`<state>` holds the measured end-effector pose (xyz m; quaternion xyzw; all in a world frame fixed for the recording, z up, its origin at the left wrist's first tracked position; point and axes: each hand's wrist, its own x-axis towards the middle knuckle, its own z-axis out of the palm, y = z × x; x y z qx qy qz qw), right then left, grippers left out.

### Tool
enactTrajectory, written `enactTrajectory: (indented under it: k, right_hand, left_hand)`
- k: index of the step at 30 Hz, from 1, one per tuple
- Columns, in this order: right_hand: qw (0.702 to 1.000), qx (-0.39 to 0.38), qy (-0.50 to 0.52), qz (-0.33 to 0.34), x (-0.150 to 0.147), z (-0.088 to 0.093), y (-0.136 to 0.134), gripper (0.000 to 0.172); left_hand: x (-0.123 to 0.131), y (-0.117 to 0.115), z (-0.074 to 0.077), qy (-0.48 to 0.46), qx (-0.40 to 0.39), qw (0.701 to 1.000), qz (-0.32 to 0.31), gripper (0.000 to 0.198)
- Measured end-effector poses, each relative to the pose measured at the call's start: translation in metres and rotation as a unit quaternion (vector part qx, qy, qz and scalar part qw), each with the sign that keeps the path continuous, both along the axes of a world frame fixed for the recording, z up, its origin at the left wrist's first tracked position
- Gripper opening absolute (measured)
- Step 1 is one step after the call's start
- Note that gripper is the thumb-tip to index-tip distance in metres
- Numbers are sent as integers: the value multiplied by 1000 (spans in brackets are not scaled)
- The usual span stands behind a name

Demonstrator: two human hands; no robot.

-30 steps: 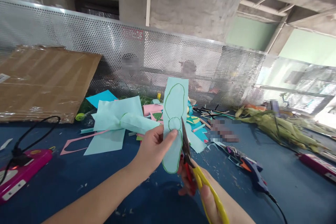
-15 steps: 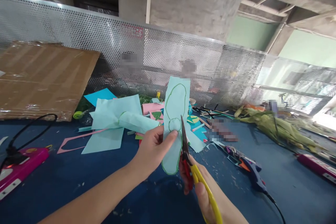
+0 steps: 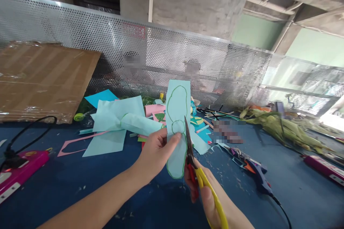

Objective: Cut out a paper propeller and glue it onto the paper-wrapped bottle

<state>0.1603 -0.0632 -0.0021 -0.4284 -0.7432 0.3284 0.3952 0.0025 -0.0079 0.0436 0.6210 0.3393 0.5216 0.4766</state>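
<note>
My left hand (image 3: 158, 148) pinches a light blue paper strip (image 3: 176, 102) between thumb and fingers. Green outlines are drawn on the strip: a long rounded lobe above, a small circle in the middle and another lobe below. The lower lobe is cut along its line, while paper surrounds the upper one. My right hand (image 3: 206, 189) grips scissors (image 3: 200, 177) with yellow and red handles. Their blades point upward at the strip's right edge, beside the small circle. Behind the left hand lie light blue paper sheets (image 3: 107, 143), some of them curled.
A glue gun (image 3: 258, 175) with a cord lies on the blue table (image 3: 303, 207) at right. Magenta power strips (image 3: 24, 171) sit left and right. Dried husks (image 3: 282, 128), paper scraps and a cardboard sheet (image 3: 48, 82) stand towards the perforated metal screen (image 3: 166, 50).
The paper strip's top has tilted slightly left. Both hands keep nearly the same place, and the scissor blades stay beside the small circle.
</note>
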Motion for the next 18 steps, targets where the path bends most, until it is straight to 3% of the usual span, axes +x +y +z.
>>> enactTrajectory:
  k: [9, 18]
  right_hand:
    - [995, -49, 58, 68, 0, 9, 4, 73]
    - [995, -58, 46, 68, 2, 10, 3, 71]
  left_hand:
    - [-3, 0, 2, 20, -9, 1000, 7, 30]
    - [-4, 1, 9, -20, -62, 996, -55, 27]
